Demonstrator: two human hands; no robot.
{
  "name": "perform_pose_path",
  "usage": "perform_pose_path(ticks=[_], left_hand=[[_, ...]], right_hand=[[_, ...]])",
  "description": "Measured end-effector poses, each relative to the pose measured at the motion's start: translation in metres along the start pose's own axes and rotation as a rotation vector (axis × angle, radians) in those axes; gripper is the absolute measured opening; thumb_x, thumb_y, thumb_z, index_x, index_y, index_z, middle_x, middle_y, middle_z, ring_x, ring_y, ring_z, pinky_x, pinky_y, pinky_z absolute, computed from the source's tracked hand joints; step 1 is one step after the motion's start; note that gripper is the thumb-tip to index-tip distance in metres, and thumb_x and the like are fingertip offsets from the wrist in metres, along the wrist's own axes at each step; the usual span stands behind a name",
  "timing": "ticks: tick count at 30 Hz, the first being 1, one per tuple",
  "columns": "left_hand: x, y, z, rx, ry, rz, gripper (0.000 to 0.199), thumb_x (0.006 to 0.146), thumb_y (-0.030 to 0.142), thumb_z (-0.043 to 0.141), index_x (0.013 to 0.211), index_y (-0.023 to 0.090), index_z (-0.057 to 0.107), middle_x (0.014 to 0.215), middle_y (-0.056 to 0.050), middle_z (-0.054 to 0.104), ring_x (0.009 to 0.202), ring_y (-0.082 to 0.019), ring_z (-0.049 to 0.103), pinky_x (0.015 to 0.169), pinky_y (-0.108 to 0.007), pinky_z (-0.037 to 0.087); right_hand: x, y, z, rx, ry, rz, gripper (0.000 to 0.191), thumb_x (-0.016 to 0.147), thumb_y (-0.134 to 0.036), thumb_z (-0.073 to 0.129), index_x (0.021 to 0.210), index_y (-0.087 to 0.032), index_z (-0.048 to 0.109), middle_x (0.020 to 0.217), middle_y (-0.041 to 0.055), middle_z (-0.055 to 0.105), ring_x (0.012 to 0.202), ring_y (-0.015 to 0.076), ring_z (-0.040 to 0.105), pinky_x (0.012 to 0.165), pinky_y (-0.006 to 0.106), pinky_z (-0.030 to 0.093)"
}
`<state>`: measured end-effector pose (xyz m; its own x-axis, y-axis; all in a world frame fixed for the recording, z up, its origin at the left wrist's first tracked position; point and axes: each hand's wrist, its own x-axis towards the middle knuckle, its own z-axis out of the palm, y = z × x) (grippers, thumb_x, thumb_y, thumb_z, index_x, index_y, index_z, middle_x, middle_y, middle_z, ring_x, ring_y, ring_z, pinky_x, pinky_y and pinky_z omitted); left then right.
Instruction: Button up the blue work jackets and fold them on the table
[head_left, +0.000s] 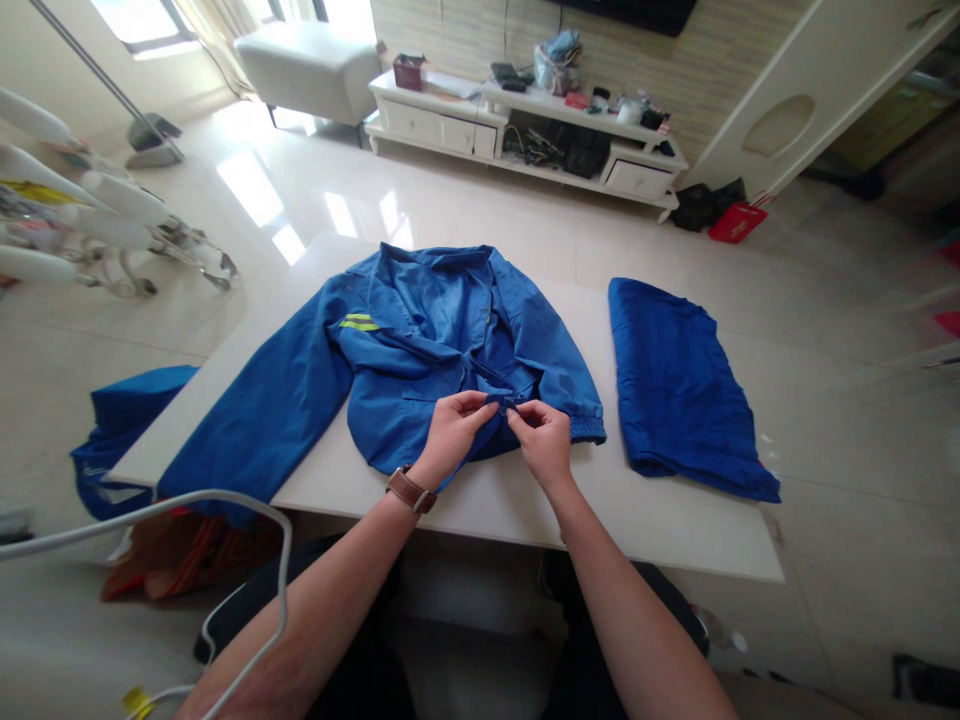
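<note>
A blue work jacket (405, 380) with yellow-green reflective stripes lies spread on the white table (495, 510), its collar away from me. One long sleeve reaches out to the left; the other bends down on the right, ending in a gathered cuff. My left hand (454, 430), with a brown watch strap at the wrist, pinches the jacket's front edge. Close beside it, my right hand (544, 440) pinches the same edge between thumb and fingers. A small dark fold of cloth shows between the fingertips; its detail is too small to tell.
A folded blue garment (682, 390) lies on the table's right side. More blue cloth (135, 420) hangs at the left end. A white cable (281, 530) arcs across the lower left. Beyond are a white TV cabinet (442, 125), a pale bench (311, 70) and a wheeled frame (112, 220).
</note>
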<state>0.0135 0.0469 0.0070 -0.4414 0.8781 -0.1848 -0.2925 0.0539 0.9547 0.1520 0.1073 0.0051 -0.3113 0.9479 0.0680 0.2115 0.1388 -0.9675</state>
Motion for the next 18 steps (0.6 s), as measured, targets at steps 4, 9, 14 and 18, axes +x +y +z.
perform_pose_path(ticks=[4, 9, 14, 18], left_hand=[[-0.002, 0.003, 0.002, 0.040, -0.001, 0.020, 0.030, 0.072, 0.040, 0.085, 0.084, 0.014, 0.081, 0.085, -0.008, 0.079, 0.076, -0.019, 0.071, 0.075, -0.030, 0.056], [-0.002, 0.003, 0.000, 0.077, -0.042, 0.028, 0.028, 0.070, 0.040, 0.086, 0.080, 0.015, 0.082, 0.083, -0.007, 0.078, 0.078, -0.019, 0.070, 0.076, -0.029, 0.055], [0.004, 0.002, -0.009, -0.081, -0.103, -0.138, 0.033, 0.075, 0.048, 0.079, 0.077, 0.015, 0.082, 0.087, -0.011, 0.078, 0.084, -0.021, 0.070, 0.071, -0.027, 0.054], [0.006, 0.004, -0.011, -0.038, -0.145, -0.123, 0.028, 0.063, 0.032, 0.088, 0.085, 0.016, 0.082, 0.084, -0.008, 0.077, 0.077, -0.017, 0.068, 0.070, -0.026, 0.053]], right_hand=[[-0.004, -0.003, 0.002, -0.079, 0.049, -0.035, 0.025, 0.083, -0.041, 0.071, 0.075, -0.018, 0.074, 0.068, 0.0017, 0.069, 0.059, 0.0158, 0.058, 0.059, 0.027, 0.044], [-0.006, -0.005, 0.003, -0.144, 0.066, -0.109, 0.022, 0.084, -0.038, 0.070, 0.075, -0.019, 0.073, 0.067, 0.0011, 0.069, 0.058, 0.0155, 0.058, 0.061, 0.027, 0.045], [-0.003, -0.003, 0.001, -0.054, 0.019, -0.035, 0.026, 0.084, -0.042, 0.071, 0.076, -0.018, 0.074, 0.068, 0.0017, 0.069, 0.059, 0.0158, 0.059, 0.059, 0.027, 0.044], [0.001, -0.001, -0.001, 0.033, -0.028, 0.009, 0.028, 0.082, -0.044, 0.073, 0.077, -0.017, 0.075, 0.070, 0.0027, 0.070, 0.060, 0.0156, 0.059, 0.059, 0.026, 0.044]])
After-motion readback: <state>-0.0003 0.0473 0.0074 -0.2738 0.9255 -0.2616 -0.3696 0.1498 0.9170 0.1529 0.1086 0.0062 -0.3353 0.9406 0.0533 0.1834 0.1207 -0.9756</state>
